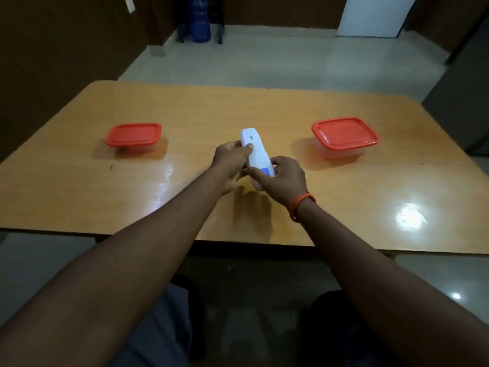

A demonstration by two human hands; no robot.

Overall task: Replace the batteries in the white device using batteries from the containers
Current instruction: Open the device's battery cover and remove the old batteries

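Note:
The white device (255,151) is a long slim handset with a blue patch near its near end, held just above the middle of the wooden table (370,197). My left hand (230,164) grips its far half, thumb on top. My right hand (283,178) holds its near end, an orange band on that wrist. Two clear containers with red lids stand shut on the table: the left container (134,136) and the larger right container (344,139). Their contents are hidden by the lids.
The table's near edge runs across the view below my forearms. Beyond the far edge lies a pale tiled floor with a blue water jug (199,19) and a white door (375,15). My knees show under the table.

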